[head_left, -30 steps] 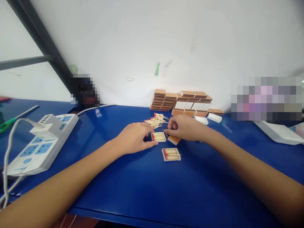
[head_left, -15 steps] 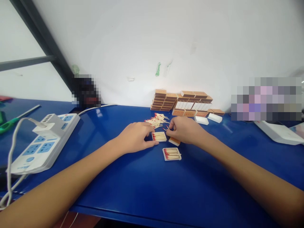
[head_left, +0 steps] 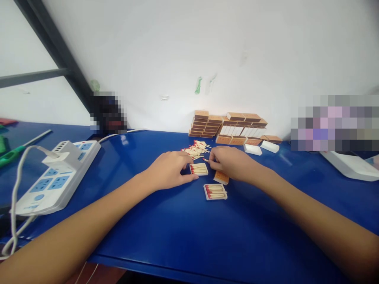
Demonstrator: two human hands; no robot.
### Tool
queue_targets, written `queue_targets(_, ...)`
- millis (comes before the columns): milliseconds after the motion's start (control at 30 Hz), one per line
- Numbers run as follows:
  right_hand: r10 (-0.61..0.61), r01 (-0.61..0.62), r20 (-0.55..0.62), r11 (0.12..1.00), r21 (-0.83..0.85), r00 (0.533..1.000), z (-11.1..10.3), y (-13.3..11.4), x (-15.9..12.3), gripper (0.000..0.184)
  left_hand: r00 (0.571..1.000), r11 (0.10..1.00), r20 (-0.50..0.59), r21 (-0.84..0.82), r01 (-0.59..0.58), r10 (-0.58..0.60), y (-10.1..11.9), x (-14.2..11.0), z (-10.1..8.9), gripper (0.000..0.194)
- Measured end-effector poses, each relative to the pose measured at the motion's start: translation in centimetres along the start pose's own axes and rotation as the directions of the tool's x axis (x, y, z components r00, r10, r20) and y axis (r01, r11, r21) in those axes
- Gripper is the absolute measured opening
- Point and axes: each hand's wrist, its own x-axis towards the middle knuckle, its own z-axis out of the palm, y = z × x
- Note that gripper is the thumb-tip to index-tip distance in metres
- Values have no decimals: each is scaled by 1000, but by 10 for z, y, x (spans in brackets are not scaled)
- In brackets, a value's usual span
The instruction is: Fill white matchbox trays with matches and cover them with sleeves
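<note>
My left hand steadies a small white matchbox tray by its left end, thumb at the near side and fingers at the far side. Red-headed matches lie in that tray. To its right, my right hand is closed in a pinch on a match, whose red head points left. An orange matchbox sleeve sits partly hidden under the right hand. Nearer to me is a second tray, also holding matches. Behind the first tray lies a loose pile of matches.
Stacked matchboxes stand against the wall, with more boxes beside them. Two white trays lie in front of these. A white power strip with a cable occupies the left of the blue table.
Fewer match heads show at my right fingertips: one now, two before. The orange sleeve under that hand has shifted slightly right and toward me. My left hand stays at the tray.
</note>
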Motion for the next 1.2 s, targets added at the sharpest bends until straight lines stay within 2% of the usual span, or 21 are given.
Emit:
queue_targets(167, -42, 42, 11, 999, -7, 999, -2, 3, -1, 10, 1000, 1000, -3, -2, -1, 1, 0, 0, 0, 32)
queue_targets(300, -156, 165, -78, 979, 119, 985, -2, 2, -3, 7, 1000, 1000, 6, -6, 4, -4, 1, 0, 0, 30)
queue_targets(433, -280, 283, -41, 945, 164, 959, -1, -6, -5, 10, 1000, 1000, 12, -18, 13, -12, 0, 0, -1, 33)
queue_targets(500, -303, 307, -50, 935, 178, 952, -2, -6, -5, 13, 1000, 1000, 18, -24, 16, -16, 0, 0, -2, 33)
queue_targets(600, -299, 313, -94, 918, 244, 950, -8, 0, -5, 16, 1000, 999, 24, -40, 9, -9, 1, 0, -4, 32)
queue_targets(800, -295, 280, 5, 910, 307, 955, -10, -1, -6, 18, 999, 999, 37, -47, 10, -8, 3, -1, -6, 35)
queue_targets(933, -274, 267, -19, 919, 291, 962, -5, -7, -7, 18, 999, 999, 32, -47, 9, -7, 2, -1, -4, 36)
queue_targets(1033, -281, 267, -13, 896, 354, 960, -5, -2, -5, 21, 999, 999, 39, -41, 16, -14, 2, 0, -4, 37)
queue_targets(1100, -256, 254, -45, 890, 379, 966, -6, 7, -1, 25, 999, 999, 40, -36, 15, -14, 2, 0, -4, 38)
queue_targets(1200, -97, 150, -183, 942, 299, 978, -7, 25, 9, 21, 999, 999, 35, -35, -1, 2, 3, -1, -4, 36)
